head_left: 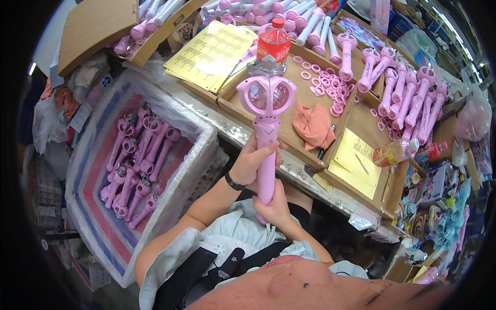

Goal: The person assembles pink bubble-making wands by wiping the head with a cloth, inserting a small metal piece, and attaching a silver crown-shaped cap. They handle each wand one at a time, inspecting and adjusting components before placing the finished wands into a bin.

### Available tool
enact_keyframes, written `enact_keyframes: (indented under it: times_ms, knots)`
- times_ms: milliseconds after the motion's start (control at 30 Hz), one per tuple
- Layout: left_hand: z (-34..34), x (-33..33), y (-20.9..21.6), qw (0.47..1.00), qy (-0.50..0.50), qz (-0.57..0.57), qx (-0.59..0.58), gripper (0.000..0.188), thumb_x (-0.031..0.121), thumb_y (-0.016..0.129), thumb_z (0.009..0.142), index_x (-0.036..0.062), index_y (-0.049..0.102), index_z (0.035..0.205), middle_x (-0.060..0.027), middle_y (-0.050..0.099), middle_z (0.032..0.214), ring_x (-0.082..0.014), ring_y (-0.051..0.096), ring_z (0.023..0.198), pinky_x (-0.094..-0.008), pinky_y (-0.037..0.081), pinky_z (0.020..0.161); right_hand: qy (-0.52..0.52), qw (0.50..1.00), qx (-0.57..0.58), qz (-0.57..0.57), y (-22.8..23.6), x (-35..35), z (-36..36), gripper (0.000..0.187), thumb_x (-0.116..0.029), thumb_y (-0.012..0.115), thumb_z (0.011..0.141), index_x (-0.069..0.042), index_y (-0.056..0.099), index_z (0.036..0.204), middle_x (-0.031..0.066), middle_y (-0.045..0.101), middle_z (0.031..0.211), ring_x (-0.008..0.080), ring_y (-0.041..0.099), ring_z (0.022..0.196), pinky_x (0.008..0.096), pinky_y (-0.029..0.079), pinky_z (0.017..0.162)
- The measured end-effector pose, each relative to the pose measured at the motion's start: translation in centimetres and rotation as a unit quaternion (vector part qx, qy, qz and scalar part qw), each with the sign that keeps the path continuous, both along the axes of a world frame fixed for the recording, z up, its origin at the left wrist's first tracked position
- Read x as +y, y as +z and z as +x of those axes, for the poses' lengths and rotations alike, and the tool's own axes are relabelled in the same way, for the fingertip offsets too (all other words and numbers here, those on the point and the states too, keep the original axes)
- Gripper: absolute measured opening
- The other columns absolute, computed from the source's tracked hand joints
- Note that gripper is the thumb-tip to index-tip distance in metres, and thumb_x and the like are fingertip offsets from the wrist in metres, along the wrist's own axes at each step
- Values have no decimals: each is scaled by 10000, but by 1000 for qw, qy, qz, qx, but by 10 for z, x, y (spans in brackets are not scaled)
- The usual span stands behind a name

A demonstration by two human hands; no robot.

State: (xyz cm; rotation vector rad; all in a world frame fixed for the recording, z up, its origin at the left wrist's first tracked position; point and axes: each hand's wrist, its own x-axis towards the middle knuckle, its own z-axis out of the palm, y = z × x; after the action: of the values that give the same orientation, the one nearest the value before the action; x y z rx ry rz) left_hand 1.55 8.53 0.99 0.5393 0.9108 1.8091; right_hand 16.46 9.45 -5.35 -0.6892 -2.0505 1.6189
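Note:
A pink toy wand point(267, 178) stands nearly upright in front of me, its ring-shaped head holding a clear bulb and topped by a silver crown. My left hand point(255, 159), with a black band at the wrist, wraps round the upper handle just below the collar. Lower down, my right hand point(275, 209) grips the handle's bottom end. Behind the wand's head, a red-capped bottle point(274, 42) is partly hidden. An orange cloth point(313, 125) lies in the cardboard tray point(295, 150) to the right of the wand.
At left, a plastic-lined striped bag point(88, 181) holds several pink wands point(137, 160). Pink rings point(336, 88) are scattered in the tray. Yellow printed sheets point(212, 54) lie at the back, more wand handles point(413, 98) at right. A drink bottle point(392, 153) lies near a pen point(361, 163).

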Motion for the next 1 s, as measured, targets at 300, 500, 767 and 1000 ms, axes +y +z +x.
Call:
enact_keyframes:
  times_ms: [300,500,767,1000]
  knots:
    - [2,-6,-4,999,-7,6,-32,520,142,605,845,60,330,1278,-103,558,999,-140,569,705,-275,489,619,17,999,19,-48,-15,-5,3,543,-152,700,697,14,448,1149,143,472,1008,257,511,897,349,432,787]
    - [-4,-12,-4,997,-49,9,-51,506,155,572,854,64,370,1308,-122,553,1007,-172,577,666,-289,480,584,-71,987,123,-77,28,44,-7,359,-157,562,886,16,478,1189,89,488,1068,160,524,920,304,441,845]
    - [13,-11,7,996,-80,8,-26,527,145,604,836,62,356,1294,-118,568,998,-169,582,652,-283,483,563,15,955,254,-154,119,116,-55,469,-214,594,906,18,432,1280,80,544,1135,124,515,1033,273,436,857]
    - [15,-14,9,997,-68,-22,-29,554,136,611,837,52,321,1301,-119,571,989,-158,578,653,-280,473,566,-112,931,254,-238,104,94,-58,440,-210,549,935,30,428,1284,84,533,1178,135,503,1077,270,406,912]
